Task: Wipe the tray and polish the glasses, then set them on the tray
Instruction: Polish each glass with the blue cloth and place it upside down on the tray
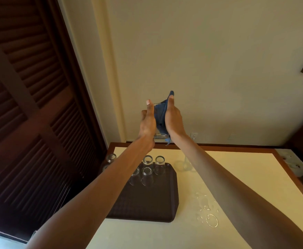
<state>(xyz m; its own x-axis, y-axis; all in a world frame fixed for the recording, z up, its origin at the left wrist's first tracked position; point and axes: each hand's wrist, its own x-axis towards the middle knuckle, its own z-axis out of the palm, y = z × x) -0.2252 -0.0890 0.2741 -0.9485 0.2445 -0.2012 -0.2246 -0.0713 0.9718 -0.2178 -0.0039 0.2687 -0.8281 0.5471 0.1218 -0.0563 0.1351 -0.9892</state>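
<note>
Both hands are raised in front of the wall, above the table's far edge. My left hand (pixel 148 123) grips a clear glass (pixel 160 136) whose base shows below the palms. My right hand (pixel 174 121) presses a blue cloth (pixel 159 115) against and into that glass. The dark brown tray (pixel 147 203) lies on the table at the left. Several clear glasses (pixel 148 165) stand upside down at its far end. One more glass (pixel 111 157) stands off the tray near the table's left edge, and another clear glass (pixel 187 164) stands to the tray's right.
The cream table top (pixel 236 177) has a brown wooden rim. Water drops and a wet ring (pixel 212 220) lie right of the tray. A dark louvered door (pixel 30 105) fills the left side. A wall socket (pixel 193 136) sits behind the table.
</note>
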